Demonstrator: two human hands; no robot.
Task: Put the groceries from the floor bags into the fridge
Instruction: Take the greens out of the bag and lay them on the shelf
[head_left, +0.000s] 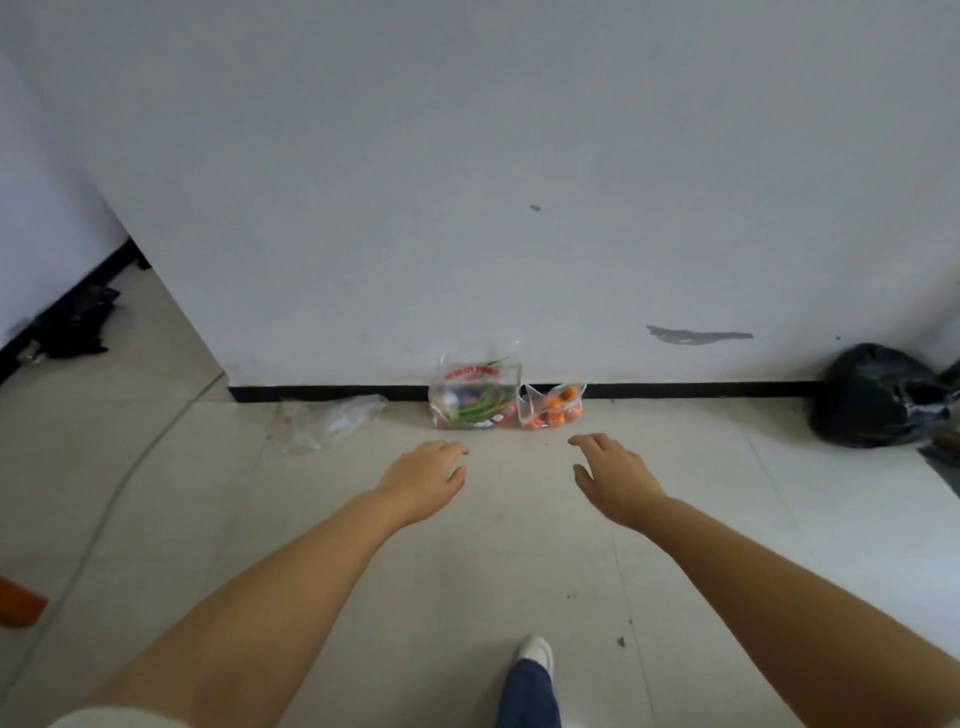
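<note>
Two clear plastic bags stand on the tiled floor against the white wall. The larger bag (474, 396) has red print and holds green stalks and other groceries. Touching it on the right, the smaller bag (551, 406) holds orange and red fruit. My left hand (427, 477) is stretched out palm down, short of the larger bag, empty with fingers loosely apart. My right hand (613, 477) reaches forward the same way, short of the smaller bag, empty with fingers spread. No fridge is in view.
An empty crumpled clear bag (326, 420) lies left of the groceries. A full black rubbish bag (878, 396) sits at the right by the wall. Dark clutter (78, 326) lies at far left. A cable (124, 467) crosses the floor. My shoe (536, 656) is below.
</note>
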